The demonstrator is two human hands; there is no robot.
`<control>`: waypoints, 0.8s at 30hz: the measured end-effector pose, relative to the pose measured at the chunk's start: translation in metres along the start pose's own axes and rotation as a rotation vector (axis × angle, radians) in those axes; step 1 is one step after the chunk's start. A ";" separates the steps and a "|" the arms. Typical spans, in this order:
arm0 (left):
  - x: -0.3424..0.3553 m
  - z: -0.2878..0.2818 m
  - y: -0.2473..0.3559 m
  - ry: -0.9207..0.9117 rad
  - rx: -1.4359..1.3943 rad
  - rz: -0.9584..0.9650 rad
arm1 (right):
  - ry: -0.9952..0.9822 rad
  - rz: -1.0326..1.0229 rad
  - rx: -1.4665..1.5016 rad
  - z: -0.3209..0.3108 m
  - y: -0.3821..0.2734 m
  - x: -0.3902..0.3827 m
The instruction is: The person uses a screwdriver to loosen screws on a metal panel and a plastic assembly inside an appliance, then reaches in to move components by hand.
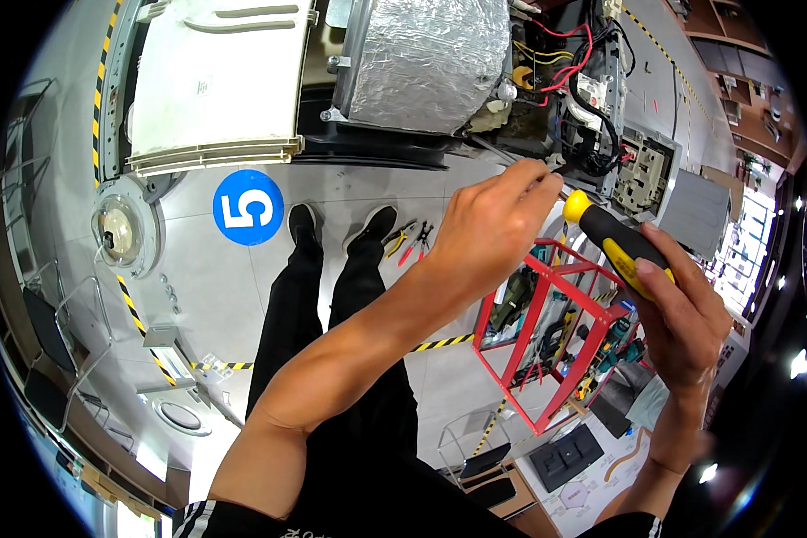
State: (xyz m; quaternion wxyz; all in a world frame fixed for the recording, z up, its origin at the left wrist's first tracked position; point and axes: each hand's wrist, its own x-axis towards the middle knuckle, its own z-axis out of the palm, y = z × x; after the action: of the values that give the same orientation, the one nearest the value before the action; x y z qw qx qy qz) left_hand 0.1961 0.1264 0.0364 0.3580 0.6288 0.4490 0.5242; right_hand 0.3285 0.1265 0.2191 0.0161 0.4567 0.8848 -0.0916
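Observation:
My right hand grips a black-and-yellow screwdriver, its handle angled up and left toward the open machine. My left hand is closed at the screwdriver's front end, fingertips pinched on something small that I cannot make out beside a thin metal piece. Above the hands lies the machine's exposed interior: a foil-covered housing, red, yellow and black wires and a pale plastic component at the right. A cream panel sits to the left. The screwdriver's tip is hidden.
A red-framed tool cart stands below my hands at the right. Pliers lie beside my shoes. A round appliance part, chairs and a blue floor marker are at the left. Striped tape runs along the floor.

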 end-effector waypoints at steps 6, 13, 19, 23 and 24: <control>0.006 0.000 -0.002 0.059 -0.030 -0.015 | -0.023 0.022 -0.068 -0.006 0.002 0.015; 0.023 0.008 -0.007 0.073 -0.029 -0.084 | -0.066 0.364 0.006 -0.018 0.019 0.048; 0.024 0.007 -0.010 0.138 -0.050 -0.106 | -0.104 0.092 -0.144 -0.023 0.021 0.064; 0.025 0.012 -0.007 0.208 -0.075 -0.144 | -0.113 0.248 -0.010 -0.025 0.025 0.068; 0.025 0.013 -0.007 0.209 -0.077 -0.152 | -0.109 0.288 0.009 -0.024 0.026 0.066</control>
State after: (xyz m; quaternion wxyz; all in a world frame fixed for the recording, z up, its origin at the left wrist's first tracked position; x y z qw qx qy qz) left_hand 0.2089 0.1527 0.0359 0.3719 0.5206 0.5097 0.5752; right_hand 0.3124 0.1988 0.2310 0.0748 0.5732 0.8076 -0.1168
